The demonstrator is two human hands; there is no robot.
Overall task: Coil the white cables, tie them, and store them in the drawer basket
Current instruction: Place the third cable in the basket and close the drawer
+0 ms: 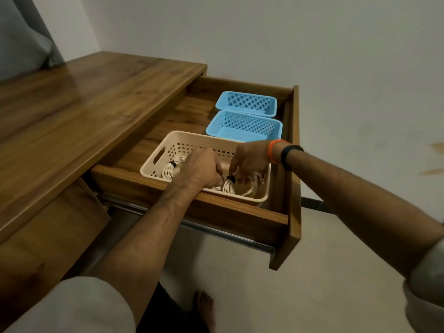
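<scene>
Inside the beige basket [168, 143], both the left hand [204, 168] and right hand [249, 157] pinch the tied white cable coil [229, 186] directly beneath their curled fingertips.

Two cable coils [229, 186] in basket [165, 143], near end of drawer [240, 212]; two smaller baskets [245, 127] behind.

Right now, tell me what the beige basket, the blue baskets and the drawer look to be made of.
Beige basket: moulded plastic by the look, matte, with punched square holes and a cut-out handle.
Blue baskets: likely thin plastic, fine mesh grid, slightly glossy rims.
Drawer: wood or wood-grain laminate, streaked brown with a satin sheen; which one cannot be told.
</scene>
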